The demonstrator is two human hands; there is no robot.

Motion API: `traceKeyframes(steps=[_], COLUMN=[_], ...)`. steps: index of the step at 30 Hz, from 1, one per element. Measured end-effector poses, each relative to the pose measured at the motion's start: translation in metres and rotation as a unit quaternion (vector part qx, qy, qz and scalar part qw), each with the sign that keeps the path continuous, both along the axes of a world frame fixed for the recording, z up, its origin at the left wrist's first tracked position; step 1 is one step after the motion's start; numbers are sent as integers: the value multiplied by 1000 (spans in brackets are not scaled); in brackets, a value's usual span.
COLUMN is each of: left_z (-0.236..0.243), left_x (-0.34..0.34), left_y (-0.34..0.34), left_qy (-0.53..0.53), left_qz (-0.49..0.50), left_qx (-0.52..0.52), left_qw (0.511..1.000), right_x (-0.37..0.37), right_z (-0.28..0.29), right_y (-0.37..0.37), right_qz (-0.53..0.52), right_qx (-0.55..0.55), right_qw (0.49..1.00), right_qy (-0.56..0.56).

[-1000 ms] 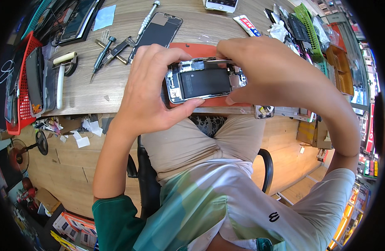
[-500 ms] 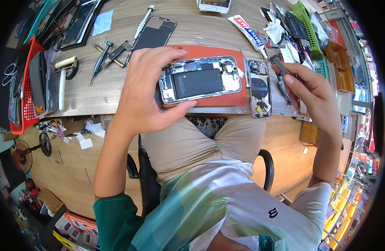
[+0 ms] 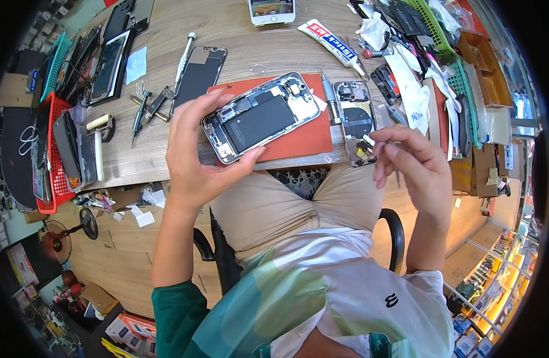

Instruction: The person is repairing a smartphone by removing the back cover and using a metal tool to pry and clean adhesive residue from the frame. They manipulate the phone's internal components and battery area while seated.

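Observation:
My left hand (image 3: 194,140) grips an opened smartphone (image 3: 259,119) by its left end, thumb on the near edge and fingers on the far one. Its inside faces up, showing a black battery and white-metal parts. The phone is tilted, its right end farther from me, above a red-brown mat (image 3: 313,134). My right hand (image 3: 420,170) is pinched closed beside a second phone housing (image 3: 356,116) on which small loose parts lie. Something thin shows below its fingers; what it holds is blurred and partly hidden. A pen-like metal tool (image 3: 330,98) lies between mat and housing.
A glue tube (image 3: 331,45), a dark phone panel (image 3: 200,74), a silver screwdriver (image 3: 185,56) and a white-handled roller (image 3: 99,143) lie on the wooden table. Red basket (image 3: 58,152) at left; green basket (image 3: 435,30) and clutter at right. A white phone (image 3: 271,19) is at the far edge.
The phone in my left hand has tilted, its right end swinging away from me. My right hand has moved left and nearer me, toward the second housing. The whole view has shifted slightly.

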State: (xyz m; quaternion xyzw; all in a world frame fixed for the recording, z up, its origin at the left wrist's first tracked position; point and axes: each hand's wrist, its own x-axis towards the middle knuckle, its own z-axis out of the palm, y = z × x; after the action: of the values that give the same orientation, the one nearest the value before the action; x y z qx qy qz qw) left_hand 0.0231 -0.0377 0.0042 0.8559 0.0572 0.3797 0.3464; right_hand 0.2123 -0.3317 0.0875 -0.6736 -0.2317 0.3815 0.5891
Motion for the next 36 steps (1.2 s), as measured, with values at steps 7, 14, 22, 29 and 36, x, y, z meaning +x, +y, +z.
traceKeyframes(steps=[7, 14, 22, 29, 36], left_z=[1, 19, 38, 26, 11], left_x=[1, 6, -7, -17, -9], left_y=[-26, -72, -126, -134, -158], left_qy=[-52, -77, -41, 32, 21], left_qz=[45, 50, 27, -271, -322], left_qx=[-85, -52, -299, -771, -771], left_qw=[994, 994, 953, 576, 549], right_x=[-23, -32, -20, -12, -6], right_z=[-23, -21, -23, -10, -14], right_y=[23, 62, 44, 24, 4], right_qz=[-39, -27, -5, 103, 95], right_qx=[33, 120, 101, 3, 34], right_qw=[995, 981, 983, 990, 994], right_qy=[85, 149, 154, 100, 44])
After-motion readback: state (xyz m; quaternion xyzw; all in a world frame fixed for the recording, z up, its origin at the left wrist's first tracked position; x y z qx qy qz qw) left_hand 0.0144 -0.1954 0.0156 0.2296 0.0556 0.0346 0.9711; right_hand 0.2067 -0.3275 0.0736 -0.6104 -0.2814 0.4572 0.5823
